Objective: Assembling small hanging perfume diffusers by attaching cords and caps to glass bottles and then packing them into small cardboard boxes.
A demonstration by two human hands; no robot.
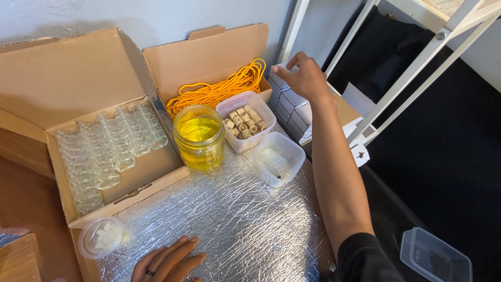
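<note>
At the far right edge of the tabletop (245, 219), small white boxes (292, 107) sit stacked in neat rows, plain and square-edged, just beside a cardboard box of orange cord (222, 89). The right hand (305, 75) reaches out with the arm extended, fingers curled down and pinching the top box of the stack. The left hand (169, 261) lies flat, fingers spread, on the silver foil sheet, holding nothing. A jar of yellow liquid (199, 136) stands between a box of small glass bottles (107, 146) and a tub of beige beads (245, 121). A white metal rack (417, 57) stands to the right.
</note>
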